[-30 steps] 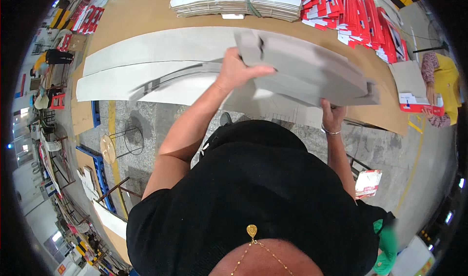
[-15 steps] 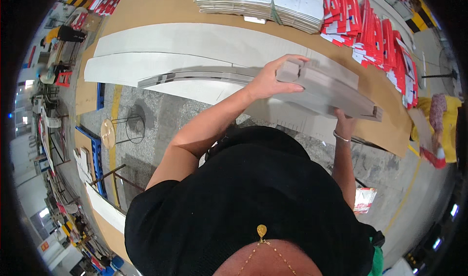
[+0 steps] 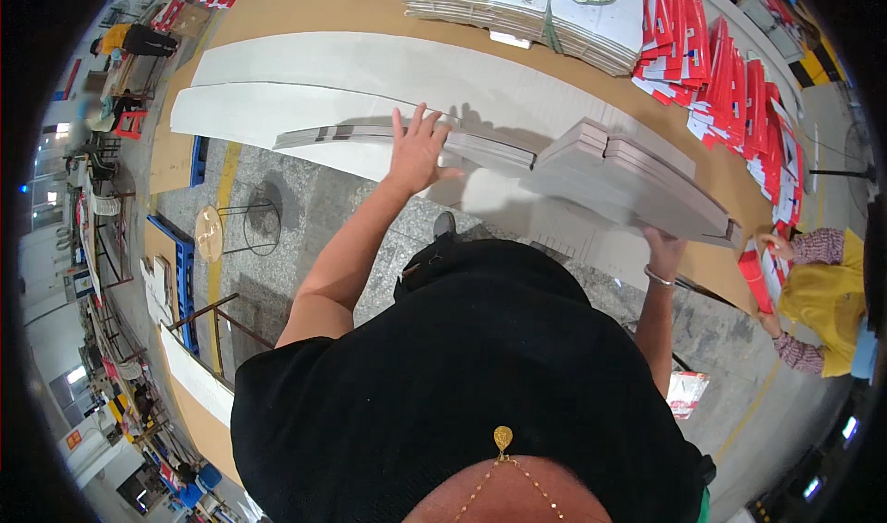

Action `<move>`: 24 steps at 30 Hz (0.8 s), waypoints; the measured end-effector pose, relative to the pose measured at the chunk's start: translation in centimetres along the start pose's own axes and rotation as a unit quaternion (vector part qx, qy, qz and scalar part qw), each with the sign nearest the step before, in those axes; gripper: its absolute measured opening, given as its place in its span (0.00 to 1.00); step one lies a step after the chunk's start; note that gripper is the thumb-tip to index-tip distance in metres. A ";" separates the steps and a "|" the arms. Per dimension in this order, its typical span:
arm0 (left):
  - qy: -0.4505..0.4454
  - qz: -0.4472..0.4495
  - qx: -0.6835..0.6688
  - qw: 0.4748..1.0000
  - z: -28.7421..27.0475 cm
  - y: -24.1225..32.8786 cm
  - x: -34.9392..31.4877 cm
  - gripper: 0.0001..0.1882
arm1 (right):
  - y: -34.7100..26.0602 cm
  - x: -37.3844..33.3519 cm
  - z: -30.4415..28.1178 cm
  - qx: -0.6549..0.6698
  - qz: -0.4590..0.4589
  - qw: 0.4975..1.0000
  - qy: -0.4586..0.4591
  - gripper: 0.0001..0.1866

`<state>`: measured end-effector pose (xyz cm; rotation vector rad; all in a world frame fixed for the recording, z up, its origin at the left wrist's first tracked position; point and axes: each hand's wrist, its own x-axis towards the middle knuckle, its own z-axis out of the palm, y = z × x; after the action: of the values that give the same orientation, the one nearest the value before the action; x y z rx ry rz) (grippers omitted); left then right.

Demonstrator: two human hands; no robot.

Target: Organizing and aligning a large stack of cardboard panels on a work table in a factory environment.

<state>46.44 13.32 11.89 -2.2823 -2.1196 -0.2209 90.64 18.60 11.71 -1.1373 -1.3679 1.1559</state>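
Note:
A thick stack of grey cardboard pieces [image 3: 637,176] stands on its long edge at the right part of the table, its layers showing along the top. My right hand [image 3: 663,249] grips its near lower edge by the right end, fingers partly hidden behind the board. My left hand [image 3: 420,153] is off that stack, its fingers spread and holding nothing. It hovers over a long row of thin grey cardboard pieces [image 3: 360,133], which runs left from the thick stack. Whether the left fingers touch this row, I cannot tell.
White cardboard sheets [image 3: 277,61] lie under the row on a brown tabletop [image 3: 305,6]. At the back is a strapped bundle of flat cartons [image 3: 517,15], with red-and-white packets [image 3: 716,89] right of it. A co-worker in yellow [image 3: 822,292] handles a red packet; a round stool [image 3: 210,234] stands left.
My left hand has let go of the thick grey stack and moved left, opening over the thin row. My right hand stays at the stack. The co-worker has come closer to the table's right end.

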 end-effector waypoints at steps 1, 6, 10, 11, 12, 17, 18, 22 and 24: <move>0.004 -0.018 -0.002 1.000 0.2 0.6 0.2 0.38 | 0.4 -0.1 0.2 -0.002 0.000 1.000 -0.002 0.23; -0.001 -0.018 0.013 1.000 0.5 0.1 0.3 0.40 | -1.2 0.0 1.2 -0.075 0.048 0.996 0.024 0.21; -0.030 0.010 0.039 0.999 -1.3 -1.2 0.7 0.40 | -1.4 0.3 0.6 -0.147 0.027 0.989 -0.010 0.20; -0.029 -0.004 0.047 0.998 -1.6 -1.8 0.7 0.33 | -1.8 0.1 1.1 -0.200 0.029 0.979 -0.025 0.20; -0.030 -0.007 0.046 0.998 -1.2 -2.6 0.6 0.33 | -2.0 -0.2 1.3 -0.254 0.030 0.966 -0.039 0.20; -0.072 0.062 -0.005 0.995 1.1 -4.3 1.2 0.17 | 1.6 -1.1 0.5 -0.119 0.038 0.992 0.003 0.22; -0.105 0.044 -0.038 0.993 1.4 -4.5 1.3 0.16 | 1.5 -1.3 0.8 -0.090 0.040 0.995 0.013 0.22; -0.110 0.068 -0.021 0.991 1.3 -4.9 0.8 0.16 | -0.5 -1.8 1.3 -0.147 0.080 0.986 -0.013 0.24; -0.120 0.061 -0.019 0.991 0.8 -4.4 1.0 0.15 | 1.2 -2.3 0.4 -0.164 0.043 0.985 -0.001 0.24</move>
<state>42.22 14.70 10.83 -2.5660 -2.0809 0.0174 90.48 16.43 10.27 -1.4410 -1.5636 1.0144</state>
